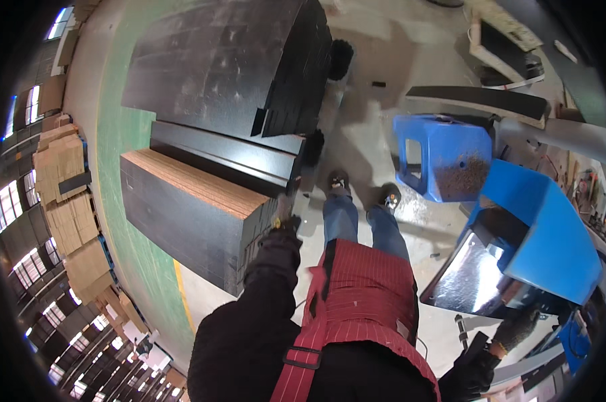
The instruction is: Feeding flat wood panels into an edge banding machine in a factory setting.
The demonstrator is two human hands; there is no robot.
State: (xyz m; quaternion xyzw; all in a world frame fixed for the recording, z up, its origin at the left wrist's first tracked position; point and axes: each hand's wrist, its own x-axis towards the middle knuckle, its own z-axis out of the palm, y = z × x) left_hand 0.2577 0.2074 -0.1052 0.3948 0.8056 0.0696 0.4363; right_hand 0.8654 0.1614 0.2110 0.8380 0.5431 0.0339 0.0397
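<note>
My left hand [287,226], in a dark glove, is at the near right corner of a stack of black-faced boards [182,208] with brown edges. It is blurred, and I cannot tell whether its fingers grip a board. My right hand [516,333], also in a dark glove, is stretched out to the right. Its fingertips reach the lower edge of a glossy black panel [460,271] at the blue machine housing [551,234]. Whether they close on that edge is hidden.
Taller stacks of black boards [209,60] stand beyond, on a green surface [135,228]. A blue plastic stool [444,157] stands by my feet, with a long dark strip [477,100] behind it. Brown board stacks [68,194] line the far left.
</note>
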